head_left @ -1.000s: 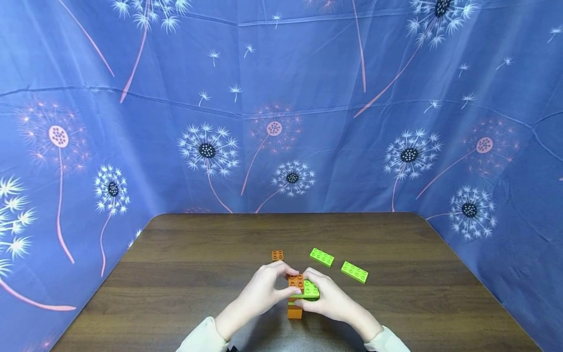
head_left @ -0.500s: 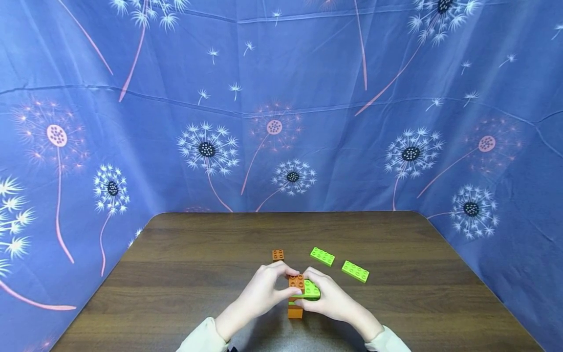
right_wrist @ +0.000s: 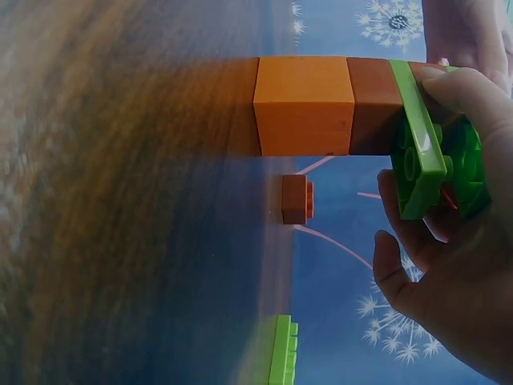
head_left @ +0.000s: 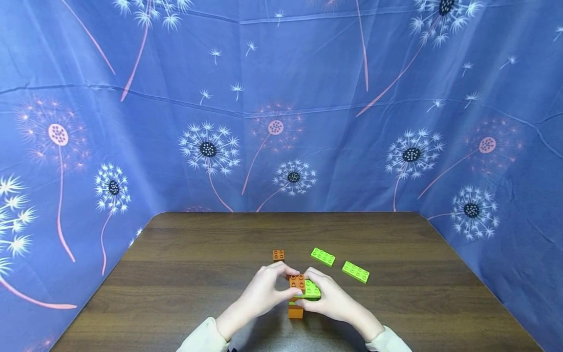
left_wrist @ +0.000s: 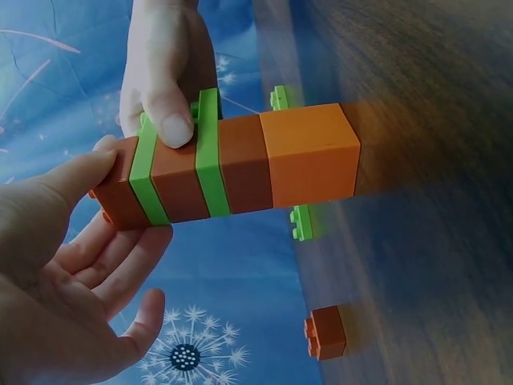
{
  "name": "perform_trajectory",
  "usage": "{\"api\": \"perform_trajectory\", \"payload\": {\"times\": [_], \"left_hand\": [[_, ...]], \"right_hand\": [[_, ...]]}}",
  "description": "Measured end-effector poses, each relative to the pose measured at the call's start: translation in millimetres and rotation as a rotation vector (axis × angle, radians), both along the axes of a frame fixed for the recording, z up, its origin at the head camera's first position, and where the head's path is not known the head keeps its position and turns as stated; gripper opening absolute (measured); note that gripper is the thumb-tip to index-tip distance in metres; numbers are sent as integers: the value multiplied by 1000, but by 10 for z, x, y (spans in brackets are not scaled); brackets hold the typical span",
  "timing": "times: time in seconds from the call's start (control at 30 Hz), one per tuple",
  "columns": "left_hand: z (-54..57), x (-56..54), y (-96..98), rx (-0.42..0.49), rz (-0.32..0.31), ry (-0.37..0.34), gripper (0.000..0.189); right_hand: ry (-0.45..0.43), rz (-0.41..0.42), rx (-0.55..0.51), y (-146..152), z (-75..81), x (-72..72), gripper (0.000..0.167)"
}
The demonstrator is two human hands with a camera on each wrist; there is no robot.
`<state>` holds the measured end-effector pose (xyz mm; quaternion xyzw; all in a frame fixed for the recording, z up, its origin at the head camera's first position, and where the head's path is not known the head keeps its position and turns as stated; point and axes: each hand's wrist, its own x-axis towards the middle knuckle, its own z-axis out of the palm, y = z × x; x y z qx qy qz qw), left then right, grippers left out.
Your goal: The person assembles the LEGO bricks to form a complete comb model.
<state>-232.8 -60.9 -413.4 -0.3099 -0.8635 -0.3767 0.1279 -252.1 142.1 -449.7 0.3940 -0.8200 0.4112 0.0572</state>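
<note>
A tower of toy building bricks stands upright on the table, with an orange block at its foot. Above that come a brown brick, a green plate, a second brown brick, another green plate and a top brown brick. Both green plates jut out to the right. My left hand pinches the top brick between thumb and fingers. My right hand grips the tower from the right, its thumb on the second brown brick; its fingers are partly hidden behind the plates.
Behind the left hand lies a loose brown brick. Two loose green plates, one farther back and one to the right, lie on the brown wooden table. A blue dandelion-patterned cloth hangs around the back and sides.
</note>
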Motion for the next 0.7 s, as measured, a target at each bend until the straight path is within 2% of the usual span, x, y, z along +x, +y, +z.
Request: {"api": "perform_trajectory", "payload": {"times": [0.13,0.33,0.5,0.7], "left_hand": [[-21,17,1,2,23,10,32],[-51,12,15,61,3,-36,31],[-82,-2,25,67,4,-41,31],[-125,-6,22,73,8,-57,31]], "right_hand": [[-1,-1,-3,-2,-3,7,27],[6,-11,-4,-3,5,21,29],[-35,-22,1,9,-4,19,28],[-28,-32,4,11,-14,28,29]]}}
